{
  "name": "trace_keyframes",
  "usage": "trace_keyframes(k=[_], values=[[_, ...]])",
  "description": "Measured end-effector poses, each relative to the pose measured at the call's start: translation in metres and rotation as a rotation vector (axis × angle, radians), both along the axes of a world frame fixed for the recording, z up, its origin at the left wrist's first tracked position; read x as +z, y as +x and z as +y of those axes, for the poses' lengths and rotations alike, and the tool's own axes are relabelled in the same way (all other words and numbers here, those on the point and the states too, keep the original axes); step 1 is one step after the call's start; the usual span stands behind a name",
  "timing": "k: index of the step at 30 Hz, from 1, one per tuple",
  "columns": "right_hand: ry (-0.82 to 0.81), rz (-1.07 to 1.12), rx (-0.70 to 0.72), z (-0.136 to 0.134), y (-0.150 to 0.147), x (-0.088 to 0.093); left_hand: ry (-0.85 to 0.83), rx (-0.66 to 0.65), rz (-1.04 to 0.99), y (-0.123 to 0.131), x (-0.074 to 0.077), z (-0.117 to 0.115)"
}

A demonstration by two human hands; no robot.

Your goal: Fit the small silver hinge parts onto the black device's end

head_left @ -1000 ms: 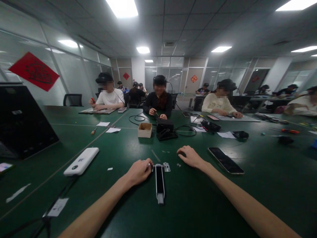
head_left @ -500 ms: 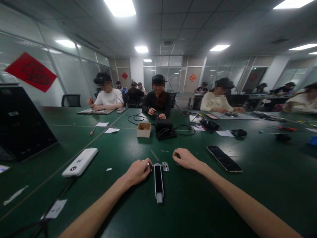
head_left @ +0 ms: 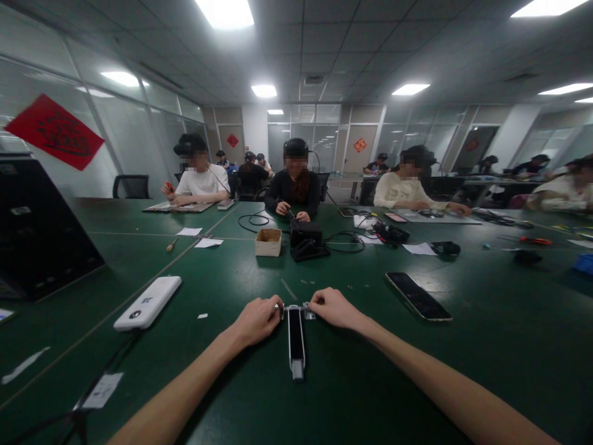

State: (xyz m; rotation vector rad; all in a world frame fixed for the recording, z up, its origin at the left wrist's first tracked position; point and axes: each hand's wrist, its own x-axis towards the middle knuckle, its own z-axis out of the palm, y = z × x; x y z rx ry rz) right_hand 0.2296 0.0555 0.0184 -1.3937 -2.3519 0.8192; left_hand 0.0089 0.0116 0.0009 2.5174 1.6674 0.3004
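A narrow black strip in a pale frame (head_left: 295, 339) lies lengthwise in front of me, with a light-coloured tip pointing my way. At its far end, small metal brackets stick out on both sides. My left hand (head_left: 257, 321) is closed in a pinch at the left bracket, which its fingers mostly cover. On the other side, my right hand (head_left: 340, 309) has its fingertips pinched on the outer edge of the right metal bracket (head_left: 309, 314). Both wrists rest low, close to the green table (head_left: 343, 383).
A white power bank (head_left: 151, 301) with cables lies left, a smartphone (head_left: 417, 296) right. Ahead are a small open box (head_left: 268, 243) and a black device on a stand (head_left: 307, 238). A black HP case (head_left: 41, 228) stands far left. Co-workers sit opposite.
My right hand has moved left and slightly toward me, its fingers now at the right bracket. My left hand and the strip have stayed put.
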Motion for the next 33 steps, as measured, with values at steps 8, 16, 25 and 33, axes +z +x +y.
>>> trace_keyframes(k=[8, 16, 25, 33], values=[[0.033, 0.024, 0.013, -0.0002, -0.0015, -0.0012, 0.002, 0.002, 0.002, -0.0004, -0.0014, 0.0006], [0.042, 0.025, 0.030, -0.0026, -0.0015, 0.0002, -0.001, -0.004, 0.002, -0.0004, -0.0002, 0.0000], [0.011, 0.036, 0.111, 0.0026, 0.0043, -0.0022, 0.018, -0.025, -0.017, -0.0021, -0.0039, 0.0022], [0.073, 0.023, 0.129, -0.0019, 0.0043, 0.0057, -0.010, -0.007, -0.008, 0.0004, 0.0017, 0.0000]])
